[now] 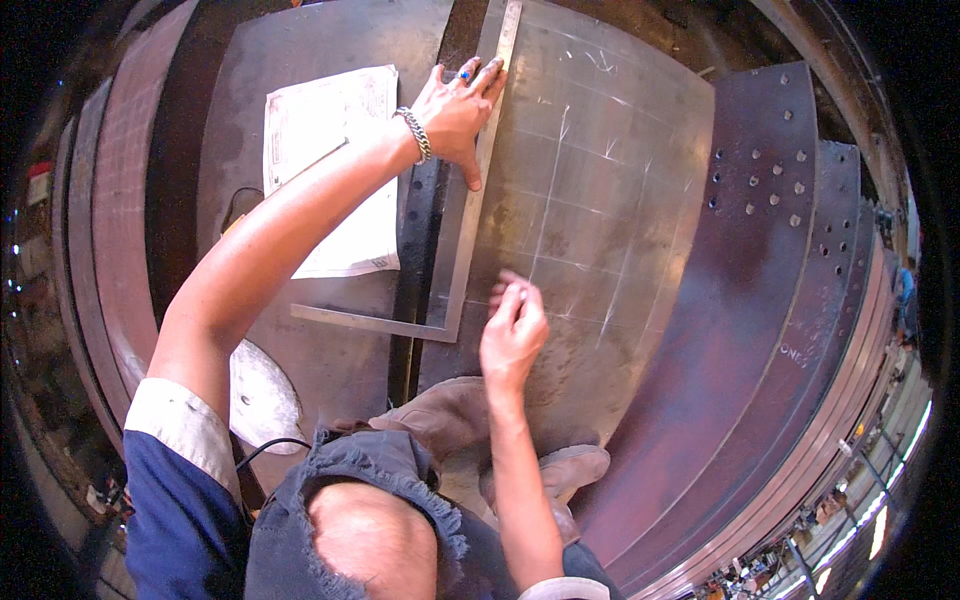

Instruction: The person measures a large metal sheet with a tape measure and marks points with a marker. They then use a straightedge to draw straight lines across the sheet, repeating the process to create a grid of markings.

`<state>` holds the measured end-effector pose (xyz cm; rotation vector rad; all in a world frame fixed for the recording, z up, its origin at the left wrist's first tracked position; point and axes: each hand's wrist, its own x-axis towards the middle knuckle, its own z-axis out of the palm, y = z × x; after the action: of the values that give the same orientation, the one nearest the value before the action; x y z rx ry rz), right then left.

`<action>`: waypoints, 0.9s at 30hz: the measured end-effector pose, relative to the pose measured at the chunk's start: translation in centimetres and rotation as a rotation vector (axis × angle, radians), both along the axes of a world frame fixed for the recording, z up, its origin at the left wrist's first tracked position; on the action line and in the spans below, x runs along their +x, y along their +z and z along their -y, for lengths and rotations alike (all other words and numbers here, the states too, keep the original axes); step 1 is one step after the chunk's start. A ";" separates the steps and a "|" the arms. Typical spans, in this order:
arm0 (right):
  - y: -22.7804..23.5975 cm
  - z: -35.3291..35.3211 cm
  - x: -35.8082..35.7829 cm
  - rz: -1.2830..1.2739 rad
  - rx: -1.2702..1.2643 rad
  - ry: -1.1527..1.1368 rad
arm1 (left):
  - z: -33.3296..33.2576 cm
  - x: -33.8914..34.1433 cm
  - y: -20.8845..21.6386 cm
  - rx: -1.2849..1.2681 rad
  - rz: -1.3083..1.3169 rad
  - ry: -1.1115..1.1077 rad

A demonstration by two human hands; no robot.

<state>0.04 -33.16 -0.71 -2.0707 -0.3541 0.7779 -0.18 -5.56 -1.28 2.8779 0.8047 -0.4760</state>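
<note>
Head view. Layout work on a grey steel plate (600, 230) bearing a grid of pale marking lines (548, 200); step in hand, by appearance, the steadying of an L-shaped steel square (465, 250) as a guide. Square lying along the plate's left margin, long blade running toward the top of the view, short blade reaching left across a dark gap (405, 305) onto the neighbouring plate (330, 40). Left hand (455, 112) spread wide over the upper long blade, thumb on or just beside it. Right hand (515, 335) just right of the square's corner, fingers narrowly gathered and blurred; cannot tell whether holding anything. Next move, as judged: firm pressure on the blade, then a steady stroke along its right edge without nudging the corner. Room for moving: broad marked face rightward, as far as the drilled brown plates (750, 240). Limits: paper sheets (350, 235) beside the gap, boots (575, 466) near the lower end.
</note>
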 end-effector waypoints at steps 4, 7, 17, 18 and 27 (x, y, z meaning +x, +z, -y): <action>-0.5 -3.5 4.5 0.057 0.118 0.067 | 0.1 0.2 0.1 -0.004 0.018 -0.001; -0.3 -6.6 7.3 0.108 0.109 0.079 | 0.3 0.6 0.3 0.001 0.015 -0.004; 2.7 -13.1 10.0 0.093 -0.040 0.278 | 0.0 0.3 0.3 -0.027 0.042 0.016; 2.0 -12.1 9.4 0.159 -0.018 0.324 | 0.2 0.1 0.1 -0.039 0.038 0.012; 1.8 0.3 -3.4 0.321 -0.345 0.490 | 0.0 -0.1 -0.1 -0.034 0.044 0.021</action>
<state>-3.36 -33.49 1.10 -2.4774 -0.9929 0.8294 -0.26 -5.58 -1.39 2.8349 0.8110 -0.4183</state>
